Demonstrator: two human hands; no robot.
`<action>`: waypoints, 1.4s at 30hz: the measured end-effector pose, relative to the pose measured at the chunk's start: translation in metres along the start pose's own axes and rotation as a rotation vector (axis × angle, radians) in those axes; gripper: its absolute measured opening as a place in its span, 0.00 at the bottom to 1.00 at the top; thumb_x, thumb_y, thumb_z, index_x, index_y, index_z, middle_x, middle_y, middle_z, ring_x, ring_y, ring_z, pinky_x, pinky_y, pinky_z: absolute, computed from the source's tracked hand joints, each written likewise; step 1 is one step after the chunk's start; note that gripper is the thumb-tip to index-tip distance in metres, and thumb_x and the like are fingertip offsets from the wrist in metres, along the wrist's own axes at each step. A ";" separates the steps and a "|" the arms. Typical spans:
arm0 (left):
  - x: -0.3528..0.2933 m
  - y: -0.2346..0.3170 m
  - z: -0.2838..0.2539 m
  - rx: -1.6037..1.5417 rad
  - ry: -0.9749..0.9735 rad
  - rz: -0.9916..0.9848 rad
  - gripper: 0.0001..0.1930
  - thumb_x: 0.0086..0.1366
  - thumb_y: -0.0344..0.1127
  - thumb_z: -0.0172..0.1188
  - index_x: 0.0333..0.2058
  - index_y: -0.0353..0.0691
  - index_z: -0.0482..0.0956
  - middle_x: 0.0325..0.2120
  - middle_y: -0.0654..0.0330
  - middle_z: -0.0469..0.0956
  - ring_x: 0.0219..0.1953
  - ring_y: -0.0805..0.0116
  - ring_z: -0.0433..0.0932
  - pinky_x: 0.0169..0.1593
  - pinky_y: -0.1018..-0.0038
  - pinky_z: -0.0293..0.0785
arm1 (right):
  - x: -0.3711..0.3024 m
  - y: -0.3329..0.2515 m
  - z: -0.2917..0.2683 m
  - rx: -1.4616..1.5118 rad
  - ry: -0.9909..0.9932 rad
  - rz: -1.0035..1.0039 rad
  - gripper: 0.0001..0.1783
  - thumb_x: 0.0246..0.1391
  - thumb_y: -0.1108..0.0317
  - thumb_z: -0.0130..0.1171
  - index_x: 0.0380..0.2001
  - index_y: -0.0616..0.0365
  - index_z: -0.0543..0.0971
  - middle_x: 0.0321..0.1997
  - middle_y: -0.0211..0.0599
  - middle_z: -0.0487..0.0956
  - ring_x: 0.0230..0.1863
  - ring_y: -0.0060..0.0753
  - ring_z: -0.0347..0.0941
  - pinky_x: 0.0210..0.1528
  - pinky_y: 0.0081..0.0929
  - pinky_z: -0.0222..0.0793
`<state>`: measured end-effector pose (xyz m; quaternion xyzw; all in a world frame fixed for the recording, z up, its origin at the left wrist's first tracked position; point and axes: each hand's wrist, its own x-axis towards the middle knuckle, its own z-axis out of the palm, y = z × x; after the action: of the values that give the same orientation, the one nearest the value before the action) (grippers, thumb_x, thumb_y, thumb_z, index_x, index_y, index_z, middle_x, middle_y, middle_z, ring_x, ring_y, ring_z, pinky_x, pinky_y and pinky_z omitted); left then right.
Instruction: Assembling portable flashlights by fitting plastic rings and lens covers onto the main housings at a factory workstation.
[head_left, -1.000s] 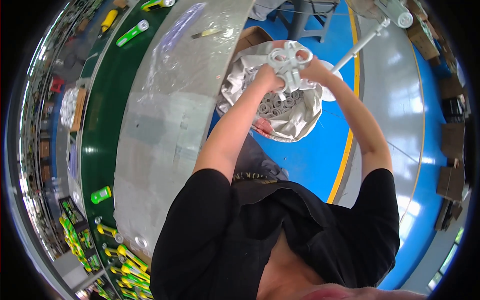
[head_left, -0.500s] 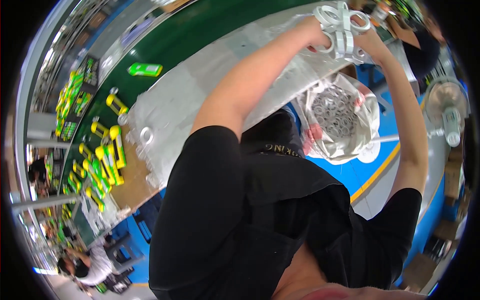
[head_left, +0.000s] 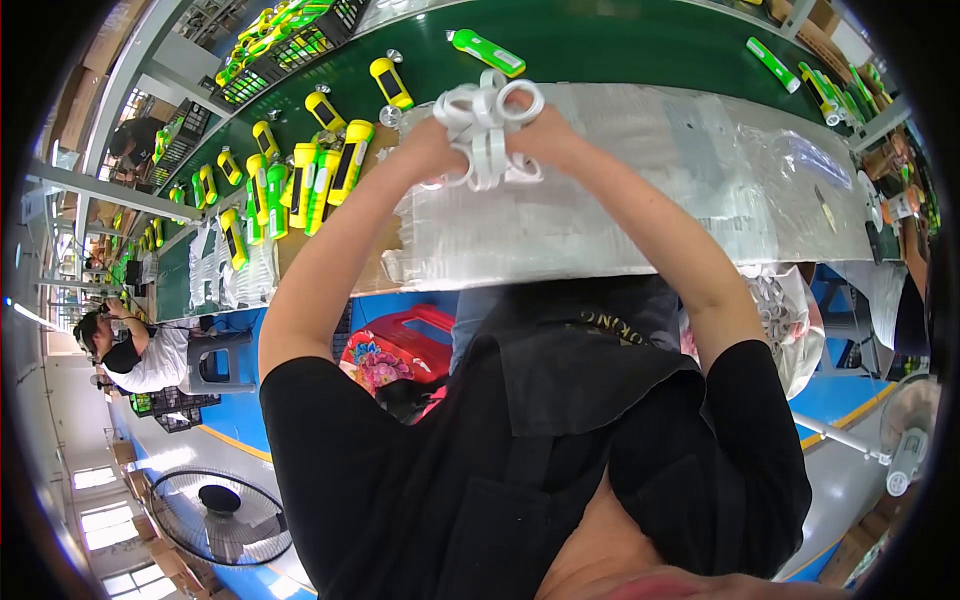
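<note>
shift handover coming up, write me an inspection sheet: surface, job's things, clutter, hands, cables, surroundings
surface: pale worktop with clear film on its right part; green belt along the far side.
job's things: cluster of white rings, held up over the worktop.
clutter: yellow-and-green flashlight-shaped items crowded at the left; a green one on the belt.
hands: left hand and right hand both grip the cluster; some fingers are hidden.
cables: none clear enough to confirm.
surroundings: white sack at the right, red flower-patterned item below the worktop, black fan lower left, co-worker at the left.
</note>
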<state>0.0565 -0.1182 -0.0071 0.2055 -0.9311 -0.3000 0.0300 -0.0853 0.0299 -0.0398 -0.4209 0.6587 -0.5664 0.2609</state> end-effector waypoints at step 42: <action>-0.047 -0.088 0.000 -0.100 0.312 0.382 0.37 0.40 0.35 0.78 0.53 0.40 0.76 0.54 0.51 0.75 0.47 0.51 0.80 0.46 0.67 0.78 | 0.004 -0.021 -0.042 -0.688 -0.207 -0.320 0.34 0.46 0.60 0.71 0.58 0.49 0.73 0.72 0.51 0.53 0.70 0.54 0.53 0.65 0.44 0.57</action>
<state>0.1310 -0.1640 -0.0539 0.0680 -0.9210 -0.2994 0.2396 -0.1163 0.0489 -0.0098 -0.6360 0.7065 -0.3005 0.0781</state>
